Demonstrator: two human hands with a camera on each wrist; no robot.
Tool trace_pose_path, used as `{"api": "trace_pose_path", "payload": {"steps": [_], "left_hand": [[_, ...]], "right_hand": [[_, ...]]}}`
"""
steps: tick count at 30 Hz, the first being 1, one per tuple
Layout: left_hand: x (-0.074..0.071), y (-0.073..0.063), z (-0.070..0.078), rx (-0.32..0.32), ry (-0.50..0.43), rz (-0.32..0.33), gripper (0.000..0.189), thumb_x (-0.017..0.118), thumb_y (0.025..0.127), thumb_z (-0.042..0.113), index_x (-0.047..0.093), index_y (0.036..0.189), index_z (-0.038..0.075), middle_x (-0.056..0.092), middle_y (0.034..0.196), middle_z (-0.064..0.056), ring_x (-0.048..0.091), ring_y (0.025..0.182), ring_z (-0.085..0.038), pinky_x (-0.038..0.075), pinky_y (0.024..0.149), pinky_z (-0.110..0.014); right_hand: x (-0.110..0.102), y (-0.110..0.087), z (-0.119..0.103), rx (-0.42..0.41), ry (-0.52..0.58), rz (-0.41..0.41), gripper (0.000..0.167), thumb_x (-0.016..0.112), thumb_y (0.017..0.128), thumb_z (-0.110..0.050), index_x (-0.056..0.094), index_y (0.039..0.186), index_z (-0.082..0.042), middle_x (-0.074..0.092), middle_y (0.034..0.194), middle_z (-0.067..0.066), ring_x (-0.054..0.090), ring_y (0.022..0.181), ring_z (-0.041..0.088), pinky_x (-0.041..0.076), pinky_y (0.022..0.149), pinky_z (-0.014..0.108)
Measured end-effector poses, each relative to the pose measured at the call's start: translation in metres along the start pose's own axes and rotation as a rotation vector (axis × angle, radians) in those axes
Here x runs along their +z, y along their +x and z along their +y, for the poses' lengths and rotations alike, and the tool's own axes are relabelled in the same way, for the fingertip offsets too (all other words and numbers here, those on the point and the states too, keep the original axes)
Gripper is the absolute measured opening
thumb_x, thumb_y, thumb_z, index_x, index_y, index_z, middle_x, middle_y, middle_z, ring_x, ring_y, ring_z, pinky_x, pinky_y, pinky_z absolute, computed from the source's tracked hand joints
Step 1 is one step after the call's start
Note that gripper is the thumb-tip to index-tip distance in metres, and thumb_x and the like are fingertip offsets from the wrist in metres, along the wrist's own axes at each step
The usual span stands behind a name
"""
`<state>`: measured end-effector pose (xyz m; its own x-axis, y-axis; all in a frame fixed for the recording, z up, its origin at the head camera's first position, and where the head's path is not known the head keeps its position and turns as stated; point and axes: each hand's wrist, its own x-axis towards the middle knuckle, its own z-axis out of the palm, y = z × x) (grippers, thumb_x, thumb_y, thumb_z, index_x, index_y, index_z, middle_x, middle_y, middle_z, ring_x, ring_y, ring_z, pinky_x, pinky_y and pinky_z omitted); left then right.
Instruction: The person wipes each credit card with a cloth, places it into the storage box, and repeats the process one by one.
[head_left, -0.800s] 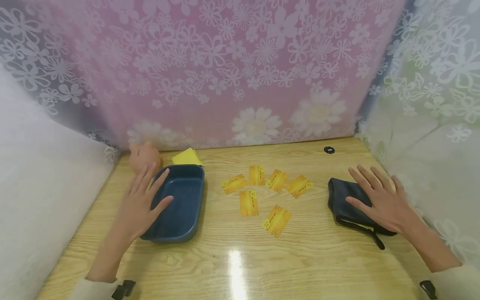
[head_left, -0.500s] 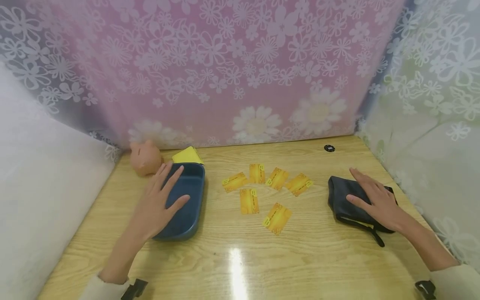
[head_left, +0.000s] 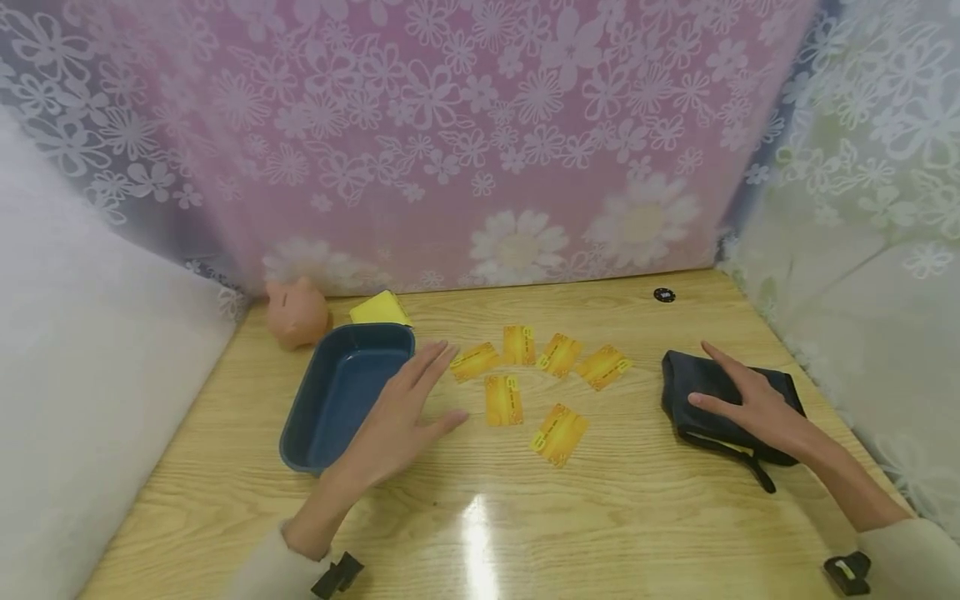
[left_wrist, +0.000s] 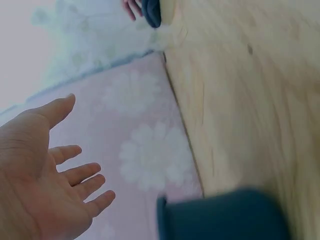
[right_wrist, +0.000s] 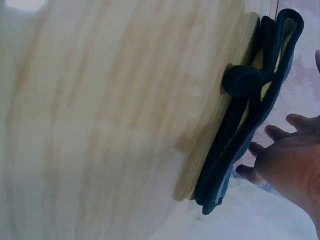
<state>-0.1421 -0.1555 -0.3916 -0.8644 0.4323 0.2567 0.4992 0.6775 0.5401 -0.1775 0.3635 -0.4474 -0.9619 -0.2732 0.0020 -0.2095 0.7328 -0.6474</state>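
Note:
My left hand (head_left: 393,425) is held over the right edge of a blue rectangular bin (head_left: 307,417), thumb and fingers spread and holding nothing. Its fingertips reach toward several orange-yellow cards (head_left: 503,400) lying face up on the table. In the left wrist view the palm (left_wrist: 40,190) faces sideways, with the blurred bin (left_wrist: 225,217) below. My right hand (head_left: 765,412) hovers at a dark fabric pouch (head_left: 701,392), fingers loosely extended; whether it touches is unclear from the head view. The right wrist view shows the pouch (right_wrist: 240,125) partly gaping, yellow inside, beside the relaxed fingers.
A pinkish piggy bank (head_left: 297,312) and a yellow object (head_left: 381,308) stand behind the bin. A black round chip (head_left: 664,295) lies at the back right of the wooden table (head_left: 585,525). Floral cloth (head_left: 450,150) hangs around the back and sides.
My left hand has moved rightward from over the bin toward the cards. My right hand stays over the pouch, its fingers drawn closer together. The view has shifted slightly.

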Motion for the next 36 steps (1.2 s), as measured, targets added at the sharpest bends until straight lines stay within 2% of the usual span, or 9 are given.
{"api": "trace_pose_path", "payload": {"steps": [3,7,11,19,25,29,33,36], "left_hand": [[0.015,0.008,0.004,-0.001,-0.035,-0.026,0.083,0.067,0.100,0.049,0.019,0.166,0.038,0.019,0.172,0.006,0.021,0.158,-0.025,0.028,0.121,-0.065],[0.034,0.017,0.010,-0.009,-0.086,-0.073,0.084,0.069,0.099,0.050,0.020,0.166,0.039,0.021,0.172,0.006,0.022,0.158,-0.024,0.029,0.121,-0.063],[0.052,0.026,0.014,-0.050,-0.145,-0.131,0.083,0.067,0.098,0.054,0.021,0.166,0.039,0.024,0.171,0.006,0.023,0.157,-0.023,0.029,0.122,-0.060],[0.080,0.041,0.024,-0.146,-0.193,-0.173,0.082,0.073,0.096,0.048,0.035,0.164,0.023,0.039,0.163,-0.005,0.034,0.151,-0.026,0.039,0.117,-0.053],[0.098,0.049,0.033,-0.173,-0.145,-0.185,0.078,0.076,0.094,0.048,0.048,0.155,0.008,0.054,0.149,-0.011,0.047,0.139,-0.028,0.049,0.109,-0.047],[0.109,0.053,0.039,-0.191,-0.120,-0.190,0.069,0.079,0.093,0.045,0.058,0.147,0.006,0.060,0.138,-0.009,0.054,0.126,-0.025,0.054,0.097,-0.039],[0.123,0.056,0.044,-0.177,0.002,-0.207,0.066,0.081,0.090,0.045,0.064,0.139,0.004,0.063,0.126,-0.007,0.054,0.115,-0.022,0.052,0.086,-0.031],[0.131,0.058,0.048,-0.163,0.122,-0.234,0.070,0.084,0.086,0.050,0.067,0.134,0.002,0.059,0.114,-0.005,0.050,0.101,-0.019,0.048,0.076,-0.025]], "right_hand": [[0.003,0.001,0.004,0.026,-0.044,-0.001,0.098,0.070,0.100,-0.037,0.004,0.169,-0.013,0.010,0.168,0.034,0.013,0.144,0.069,0.019,0.098,0.087],[0.004,0.001,0.010,0.066,-0.080,-0.005,0.099,0.070,0.099,-0.042,0.006,0.169,-0.013,0.010,0.167,0.034,0.010,0.142,0.071,0.014,0.093,0.091],[0.003,0.001,0.011,0.094,-0.088,-0.005,0.099,0.069,0.099,-0.044,0.007,0.169,-0.013,0.010,0.167,0.034,0.008,0.143,0.071,0.013,0.090,0.092],[0.009,0.007,0.005,0.114,-0.073,-0.036,0.102,0.070,0.097,-0.048,0.007,0.168,-0.010,0.006,0.168,0.035,-0.003,0.148,0.066,0.005,0.095,0.093],[0.009,0.011,0.010,0.104,-0.109,-0.054,0.106,0.074,0.094,-0.048,0.008,0.168,-0.010,0.005,0.168,0.034,-0.006,0.148,0.065,0.003,0.095,0.093],[0.007,0.011,0.013,0.108,-0.115,-0.066,0.108,0.075,0.093,-0.048,0.007,0.168,-0.009,0.004,0.168,0.034,-0.007,0.148,0.065,0.002,0.096,0.093],[0.007,0.010,0.014,0.111,-0.111,-0.070,0.108,0.076,0.093,-0.047,0.008,0.168,-0.009,0.003,0.168,0.033,-0.008,0.148,0.065,0.001,0.096,0.093],[0.007,0.010,0.014,0.099,-0.130,-0.074,0.106,0.075,0.093,-0.048,0.011,0.168,-0.008,0.004,0.168,0.034,-0.006,0.148,0.066,0.003,0.096,0.093]]}}
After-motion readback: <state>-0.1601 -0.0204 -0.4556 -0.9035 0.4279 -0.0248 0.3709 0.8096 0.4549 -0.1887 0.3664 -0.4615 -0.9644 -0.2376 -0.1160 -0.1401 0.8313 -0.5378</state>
